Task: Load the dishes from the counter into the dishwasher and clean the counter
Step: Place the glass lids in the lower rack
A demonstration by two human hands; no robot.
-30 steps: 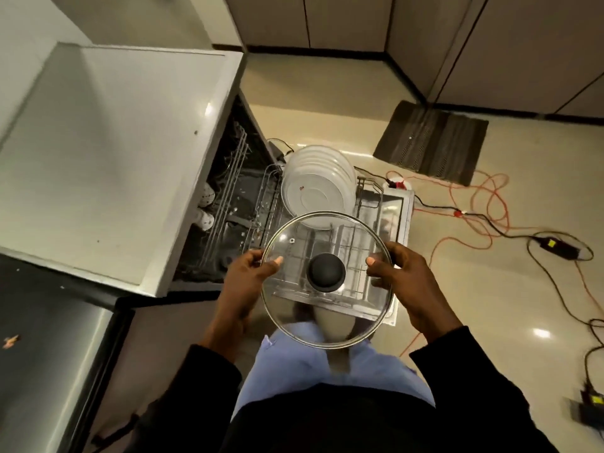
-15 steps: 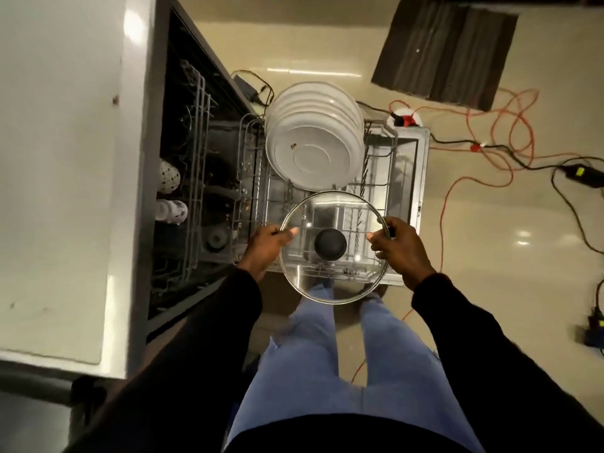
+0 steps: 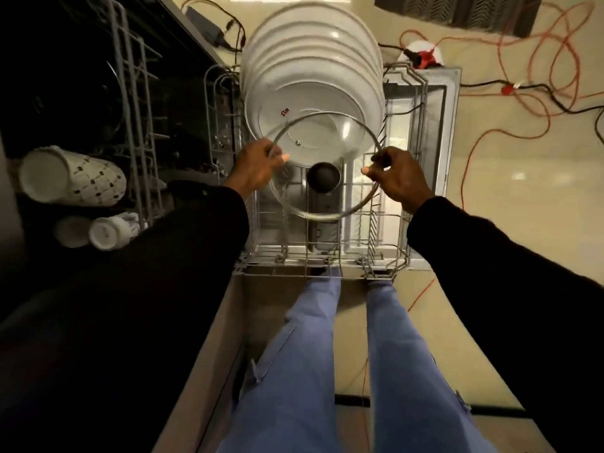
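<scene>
Left fingers (image 3: 279,157) pinched on the rim of the lid (image 3: 323,166), thumb on top, closed tight around the metal band; right fingers (image 3: 371,171) curled shut on the opposite rim, same hold; two hands likely because wet glass on a thin edge slips easily and a wide lid swings if held at one side. Left hand (image 3: 256,165) and right hand (image 3: 397,179) level with each other, so lid kept near flat or slightly tilted, knob (image 3: 323,176) facing up toward the camera. Held above the rack (image 3: 327,256), not touching it as far as can be told; far edge overlapping the nearest of the plates (image 3: 310,76) in view, though contact there cannot be judged. Plates stood on edge in a row at the far end of the rack, leaving open tines nearer the body; probably the slot meant for the lid, which would need tipping upright to sit between tines. Mugs (image 3: 72,181) lying mouth outward in the upper rack to the left, well apart from the lid. Orange cables (image 3: 483,132) loose on the floor beyond the dishwasher door; a trip risk when stepping back to the desk, not in view here.
</scene>
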